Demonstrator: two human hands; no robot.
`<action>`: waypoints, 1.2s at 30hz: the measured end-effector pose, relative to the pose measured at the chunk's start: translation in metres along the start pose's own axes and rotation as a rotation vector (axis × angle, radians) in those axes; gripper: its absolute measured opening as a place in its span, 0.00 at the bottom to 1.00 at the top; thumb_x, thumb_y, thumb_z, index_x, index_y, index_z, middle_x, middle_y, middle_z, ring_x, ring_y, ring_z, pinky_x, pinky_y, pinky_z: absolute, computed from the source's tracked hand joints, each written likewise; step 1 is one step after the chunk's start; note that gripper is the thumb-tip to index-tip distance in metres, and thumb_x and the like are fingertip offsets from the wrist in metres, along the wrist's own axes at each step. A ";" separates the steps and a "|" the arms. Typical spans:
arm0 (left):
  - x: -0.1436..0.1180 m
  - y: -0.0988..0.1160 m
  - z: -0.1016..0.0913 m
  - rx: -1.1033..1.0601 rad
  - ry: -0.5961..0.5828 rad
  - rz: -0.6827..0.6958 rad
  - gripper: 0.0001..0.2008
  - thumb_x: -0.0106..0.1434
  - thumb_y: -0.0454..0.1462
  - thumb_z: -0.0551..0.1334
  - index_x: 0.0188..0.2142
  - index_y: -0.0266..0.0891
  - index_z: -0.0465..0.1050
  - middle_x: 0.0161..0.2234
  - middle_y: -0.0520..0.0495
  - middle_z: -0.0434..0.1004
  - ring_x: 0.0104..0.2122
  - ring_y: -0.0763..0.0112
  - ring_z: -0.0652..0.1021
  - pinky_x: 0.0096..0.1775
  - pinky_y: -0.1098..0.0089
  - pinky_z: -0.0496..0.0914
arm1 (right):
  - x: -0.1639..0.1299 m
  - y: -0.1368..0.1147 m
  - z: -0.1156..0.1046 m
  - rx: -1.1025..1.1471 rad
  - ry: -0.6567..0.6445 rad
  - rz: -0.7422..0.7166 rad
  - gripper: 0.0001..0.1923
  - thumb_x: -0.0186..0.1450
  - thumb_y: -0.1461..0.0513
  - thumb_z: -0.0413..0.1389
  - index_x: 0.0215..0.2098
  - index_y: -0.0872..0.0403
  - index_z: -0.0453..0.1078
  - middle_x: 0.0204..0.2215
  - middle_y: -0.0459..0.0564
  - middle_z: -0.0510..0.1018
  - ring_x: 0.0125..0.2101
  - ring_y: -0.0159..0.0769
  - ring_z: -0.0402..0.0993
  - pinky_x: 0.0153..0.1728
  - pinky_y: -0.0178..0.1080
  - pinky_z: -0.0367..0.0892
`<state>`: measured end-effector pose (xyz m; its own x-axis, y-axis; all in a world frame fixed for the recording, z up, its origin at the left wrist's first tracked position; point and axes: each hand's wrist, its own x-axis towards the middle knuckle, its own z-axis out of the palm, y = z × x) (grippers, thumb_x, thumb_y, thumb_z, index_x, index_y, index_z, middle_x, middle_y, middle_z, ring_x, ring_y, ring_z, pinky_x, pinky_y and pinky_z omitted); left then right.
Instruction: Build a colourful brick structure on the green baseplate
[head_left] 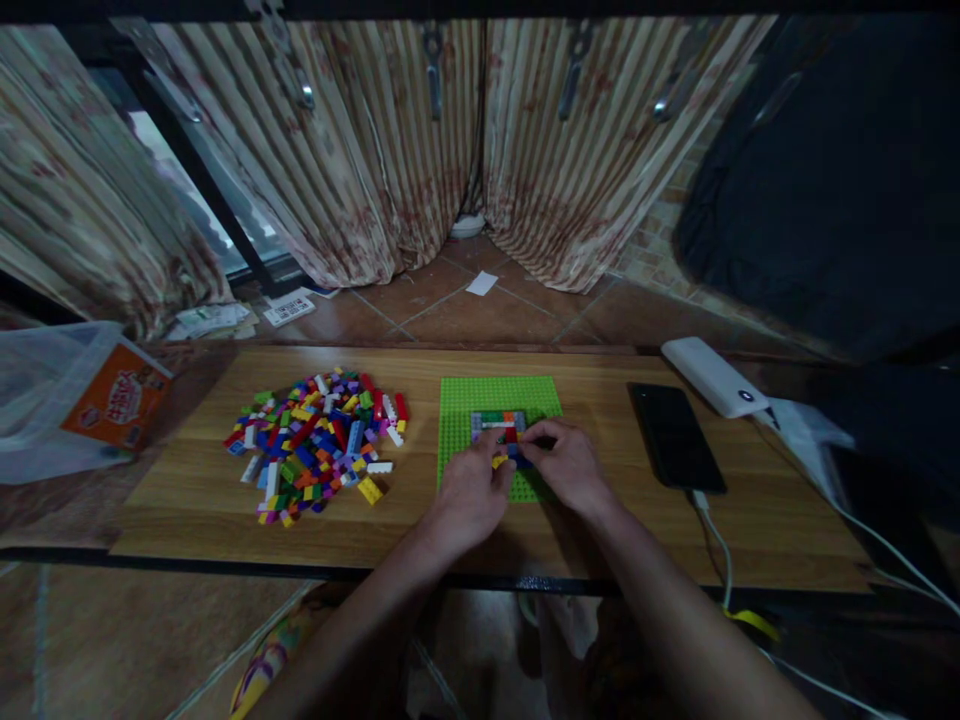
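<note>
A green baseplate [480, 400] lies on the middle of the wooden table [600, 530]. A small cluster of bricks [498, 423], grey, red, orange and white, is stuck on it. My left hand [469, 490] rests on the plate's near edge with its fingertips at a yellow brick [498, 461]. My right hand [570, 465] meets it from the right, fingers pinched on a blue brick [517, 453] at the cluster's near side. A loose pile of many-coloured bricks [319, 440] lies to the left of the plate.
A black phone [675, 435] lies right of the plate, cabled, with a white power bank [712, 375] behind it. A clear plastic bag with an orange card [105, 400] sits at the far left. Striped curtains hang behind the table.
</note>
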<state>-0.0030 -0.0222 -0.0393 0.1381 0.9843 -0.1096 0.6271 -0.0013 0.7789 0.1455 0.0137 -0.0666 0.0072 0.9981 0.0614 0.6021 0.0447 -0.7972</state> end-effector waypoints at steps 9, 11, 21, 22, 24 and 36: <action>-0.005 -0.002 0.007 0.199 0.025 0.058 0.26 0.66 0.36 0.53 0.63 0.39 0.55 0.43 0.41 0.80 0.39 0.61 0.80 0.44 0.63 0.72 | 0.004 0.004 0.005 0.016 0.003 0.045 0.05 0.52 0.61 0.57 0.25 0.53 0.75 0.29 0.48 0.78 0.31 0.36 0.74 0.37 0.40 0.67; -0.005 -0.003 0.008 0.255 0.030 0.070 0.26 0.66 0.36 0.52 0.64 0.40 0.53 0.42 0.42 0.80 0.39 0.60 0.81 0.44 0.62 0.72 | 0.005 0.004 0.006 0.017 0.007 0.041 0.05 0.51 0.62 0.57 0.25 0.53 0.75 0.28 0.48 0.78 0.31 0.36 0.74 0.37 0.40 0.67; -0.010 -0.007 0.012 0.183 0.135 0.127 0.27 0.66 0.34 0.53 0.64 0.41 0.53 0.46 0.42 0.78 0.39 0.64 0.80 0.44 0.64 0.72 | 0.009 0.011 0.005 0.029 -0.019 0.048 0.05 0.51 0.60 0.59 0.25 0.52 0.76 0.28 0.48 0.80 0.31 0.37 0.75 0.37 0.40 0.67; -0.011 -0.008 0.012 0.187 0.140 0.130 0.27 0.66 0.34 0.52 0.64 0.42 0.53 0.46 0.43 0.78 0.39 0.64 0.80 0.45 0.64 0.72 | 0.009 0.012 0.004 0.035 -0.023 0.050 0.06 0.52 0.60 0.58 0.26 0.52 0.76 0.29 0.48 0.80 0.31 0.37 0.75 0.37 0.40 0.68; -0.012 -0.010 0.014 0.225 0.130 0.137 0.27 0.67 0.34 0.51 0.65 0.42 0.51 0.46 0.42 0.78 0.41 0.64 0.80 0.45 0.64 0.72 | 0.010 0.014 0.004 0.040 -0.025 0.054 0.06 0.52 0.60 0.58 0.26 0.52 0.76 0.29 0.48 0.81 0.31 0.37 0.75 0.37 0.40 0.68; -0.010 -0.009 0.020 0.532 0.039 0.180 0.31 0.65 0.31 0.50 0.67 0.34 0.43 0.48 0.38 0.76 0.45 0.61 0.78 0.43 0.65 0.73 | 0.010 0.008 0.004 0.002 -0.020 0.071 0.06 0.52 0.60 0.57 0.26 0.52 0.75 0.29 0.48 0.80 0.31 0.38 0.75 0.37 0.41 0.67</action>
<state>0.0052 -0.0360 -0.0580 0.2562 0.9662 0.0271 0.8981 -0.2483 0.3630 0.1470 0.0245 -0.0753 0.0336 0.9994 -0.0073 0.5994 -0.0260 -0.8000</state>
